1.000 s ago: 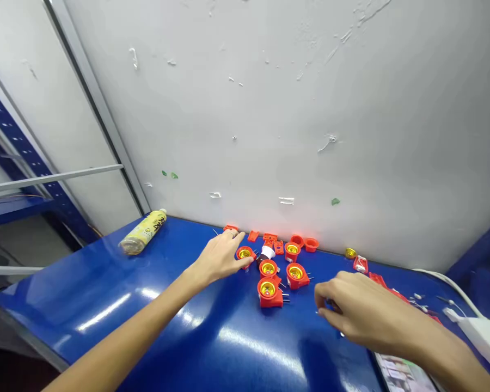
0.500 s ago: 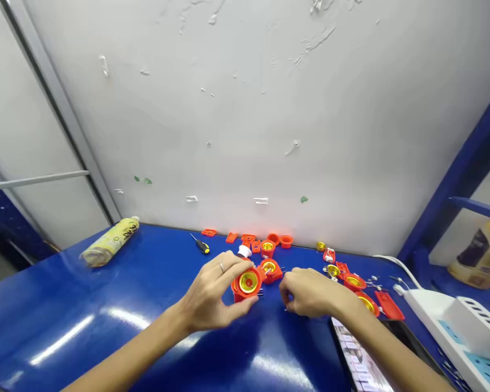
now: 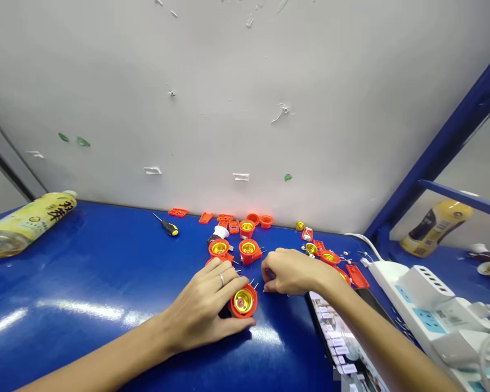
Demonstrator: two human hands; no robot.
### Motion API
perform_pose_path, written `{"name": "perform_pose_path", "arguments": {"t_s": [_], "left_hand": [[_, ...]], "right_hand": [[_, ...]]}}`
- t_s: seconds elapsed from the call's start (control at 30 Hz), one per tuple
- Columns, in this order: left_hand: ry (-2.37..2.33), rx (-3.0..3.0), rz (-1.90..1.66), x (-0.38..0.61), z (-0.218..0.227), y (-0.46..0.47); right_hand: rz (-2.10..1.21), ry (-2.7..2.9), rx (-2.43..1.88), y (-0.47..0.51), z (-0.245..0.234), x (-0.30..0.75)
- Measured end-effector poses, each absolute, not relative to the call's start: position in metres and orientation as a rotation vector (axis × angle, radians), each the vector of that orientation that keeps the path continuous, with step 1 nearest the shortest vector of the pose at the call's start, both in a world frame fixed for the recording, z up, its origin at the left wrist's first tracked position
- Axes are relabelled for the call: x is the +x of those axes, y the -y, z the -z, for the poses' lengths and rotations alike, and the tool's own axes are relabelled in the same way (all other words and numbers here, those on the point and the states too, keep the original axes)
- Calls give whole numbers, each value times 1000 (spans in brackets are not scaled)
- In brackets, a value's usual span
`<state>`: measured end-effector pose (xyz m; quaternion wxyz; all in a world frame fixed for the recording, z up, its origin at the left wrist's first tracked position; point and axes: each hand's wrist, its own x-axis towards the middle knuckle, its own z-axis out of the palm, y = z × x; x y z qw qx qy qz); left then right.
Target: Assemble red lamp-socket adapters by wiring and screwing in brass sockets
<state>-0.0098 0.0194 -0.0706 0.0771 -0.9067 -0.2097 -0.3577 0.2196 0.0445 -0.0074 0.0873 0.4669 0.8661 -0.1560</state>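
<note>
My left hand (image 3: 206, 305) is closed around an orange lamp socket (image 3: 244, 301) with a gold threaded inside, its opening turned toward me. Metal prongs stick out at its far right side. My right hand (image 3: 289, 272) is just to the right, its fingers pinched close to the table; whatever they hold is too small to make out. Beyond my left fingers sits another orange socket (image 3: 219, 249), partly hidden by that hand. To its right is a similar socket (image 3: 249, 250) with prongs, and a further socket (image 3: 247, 227) stands behind.
Orange covers (image 3: 206, 218) and empty cups (image 3: 266, 221) lie by the wall. A screwdriver (image 3: 166, 224) and a drink bottle (image 3: 32, 220) are leftward. More socket parts (image 3: 330, 257), a phone (image 3: 337, 340) and a white power strip (image 3: 416, 305) lie rightward.
The camera view has shifted to the right and down. The socket in my left hand is now nearer to me, and another socket beyond that hand shows. My right hand stays pinched low.
</note>
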Motion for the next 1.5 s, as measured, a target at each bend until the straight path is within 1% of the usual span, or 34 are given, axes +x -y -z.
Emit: {"name": "perform_pose_path", "arguments": {"t_s": [0.13,0.27,0.33,0.4,0.43,0.47,0.53,0.57,0.6,0.67,0.77,0.97,1.03,1.17,1.23,1.4,1.5], "left_hand": [[695,-2787,1097,-9,73,-16],[678,-2828,1145,-9,77,-12],[624,-2829,1199,-8,80,-7],[530,-2877,1246,-6,83,-1],[489,-2920,1258,-5,84,3],[462,-2981,1258,-4,86,6],[517,-3145,1225,-3,89,11],[594,-3233,1197,-2,91,13],[684,-3317,1159,-2,92,14],[832,-3437,1079,-2,93,14],[861,-3502,1014,-1,94,12],[863,-3525,981,2,92,10],[858,-3518,974,2,91,10],[905,-3508,911,2,93,10],[930,-3512,883,2,94,10],[875,-3503,917,3,93,9],[869,-3489,916,4,91,9]], "right_hand": [[458,-2740,1556,-35,-16,231],[335,-2924,1806,-9,-50,241],[297,-3136,1835,9,-58,240],[386,-3494,1711,27,-56,234],[541,-3659,1599,34,-50,230],[818,-3760,1463,40,-42,226],[1472,-3718,1205,46,-22,217],[1662,-3666,1119,47,-12,214],[1732,-3626,1075,45,-2,211],[1648,-3622,1060,41,13,209],[1493,-3616,1069,33,26,209],[1468,-3537,1088,29,28,215],[1285,-3535,1112,30,23,220],[570,-3482,1328,38,12,229],[324,-3433,1437,41,10,231],[202,-3540,1489,43,17,227],[-21,-3586,1507,43,23,224]]}}
